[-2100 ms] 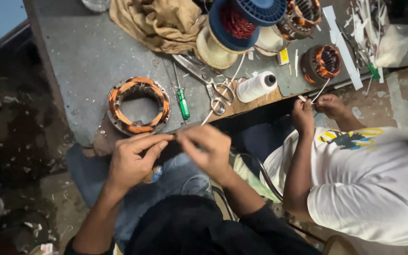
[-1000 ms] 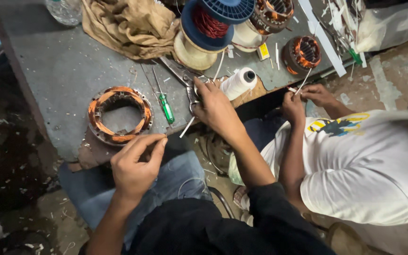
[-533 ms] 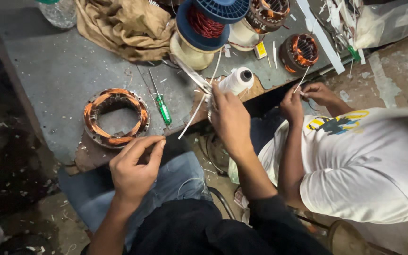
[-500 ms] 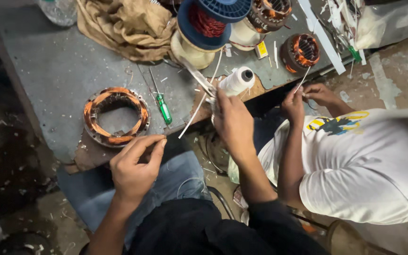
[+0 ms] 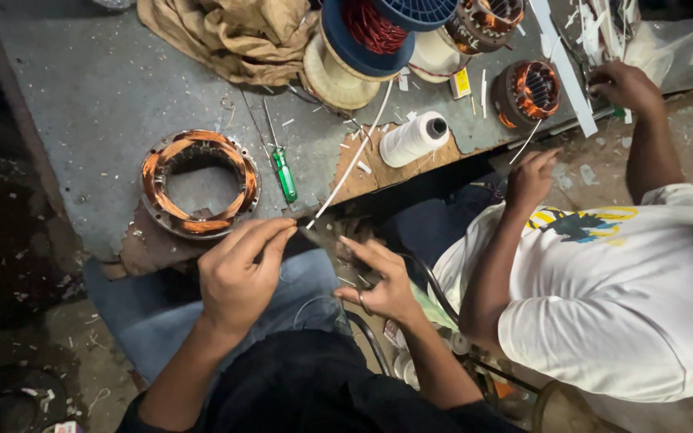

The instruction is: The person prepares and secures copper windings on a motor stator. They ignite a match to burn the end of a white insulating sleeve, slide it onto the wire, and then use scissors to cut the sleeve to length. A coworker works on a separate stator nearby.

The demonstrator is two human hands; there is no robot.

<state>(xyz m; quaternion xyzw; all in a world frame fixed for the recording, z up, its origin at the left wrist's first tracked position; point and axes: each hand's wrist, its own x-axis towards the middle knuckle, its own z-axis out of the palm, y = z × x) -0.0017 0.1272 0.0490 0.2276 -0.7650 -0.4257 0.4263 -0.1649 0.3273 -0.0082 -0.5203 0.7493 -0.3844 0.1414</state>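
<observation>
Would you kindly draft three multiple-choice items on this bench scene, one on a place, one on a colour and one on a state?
1. Where does the green-handled screwdriver lie?
A. on the floor
B. on the grey bench, right of the copper-wound stator
C. in the co-worker's hand

2. What colour is the wire on the blue spool?
A. red
B. white
C. green

3. How is the left hand set?
A. flat on the bench
B. pinched on the near end of the white strip
C. hanging free

Answers: 1 B, it lies beside the stator. 2 A, red windings show. 3 B, its fingertips meet at the strip, with the right hand close by.
</observation>
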